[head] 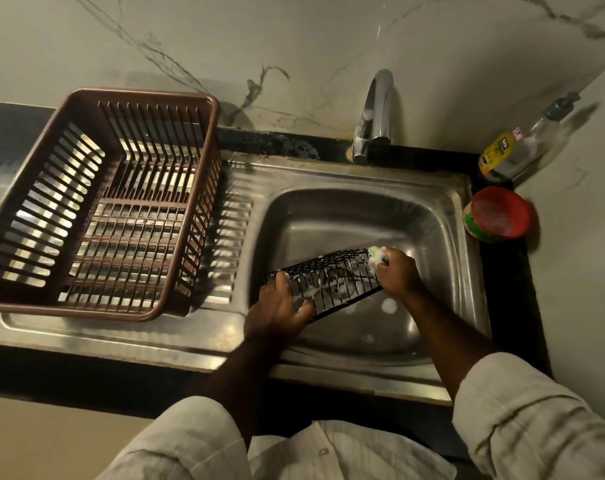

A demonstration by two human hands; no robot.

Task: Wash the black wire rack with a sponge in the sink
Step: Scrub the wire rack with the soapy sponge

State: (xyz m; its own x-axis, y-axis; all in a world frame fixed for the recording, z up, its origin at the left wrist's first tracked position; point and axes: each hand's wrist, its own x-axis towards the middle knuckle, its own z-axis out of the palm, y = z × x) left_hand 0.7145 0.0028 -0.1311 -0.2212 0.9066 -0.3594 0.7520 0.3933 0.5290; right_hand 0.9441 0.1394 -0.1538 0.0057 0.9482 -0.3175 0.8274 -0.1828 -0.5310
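A black wire rack point(332, 282), streaked with white foam, is held tilted inside the steel sink point(443, 216). My left hand point(280, 310) grips the rack's near-left end. My right hand point(398, 271) is closed on a foamy green sponge point(376, 255) pressed against the rack's far-right corner. The sponge is mostly hidden by my fingers and suds. Blobs of foam lie on the sink floor below the rack.
A brown plastic dish basket point(96, 202) stands on the steel drainboard at left. The chrome tap point(377, 112) rises behind the basin, with no water seen running. A pump bottle point(522, 143) and a red-lidded green tub point(498, 214) sit in the right corner by the wall.
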